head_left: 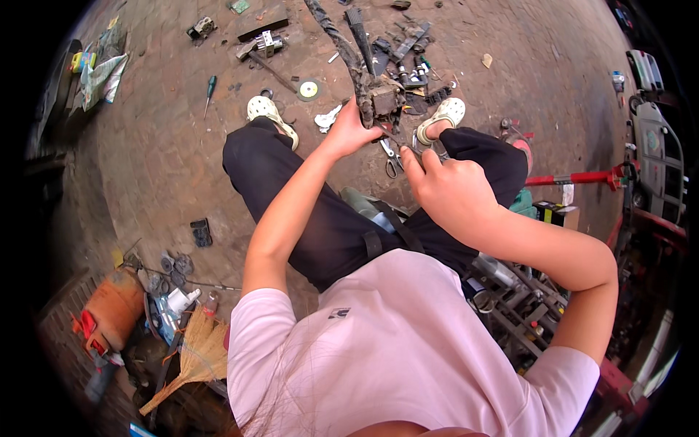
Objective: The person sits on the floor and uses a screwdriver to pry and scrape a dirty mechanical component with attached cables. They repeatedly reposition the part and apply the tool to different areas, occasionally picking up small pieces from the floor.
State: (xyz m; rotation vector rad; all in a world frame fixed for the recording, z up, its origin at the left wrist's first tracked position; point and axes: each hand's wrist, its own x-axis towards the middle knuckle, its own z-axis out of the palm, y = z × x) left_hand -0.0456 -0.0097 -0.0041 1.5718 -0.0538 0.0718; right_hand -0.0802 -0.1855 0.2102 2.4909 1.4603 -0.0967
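Note:
My left hand (352, 134) is closed around the lower end of a dirty black wiring harness (336, 45), wrapped thickly and bent upward. A grimy block-shaped connector (386, 98) hangs beside that grip. My right hand (453, 183) is closed just to the right, its index finger and thumb pinching a thin dark rod (393, 137) that slants toward the connector. What lies inside the right palm is hidden. Below the two hands, scissors (391, 162) with dark handles lie on the ground between my feet.
On the brick floor (167, 138) lie a hammer (273, 71), a cutting disc (309, 89), a screwdriver (211, 89) and several dark parts (416, 69). A straw broom (195, 349) and an orange tank (116, 307) stand lower left. A red metal bar (575, 178) extends at right.

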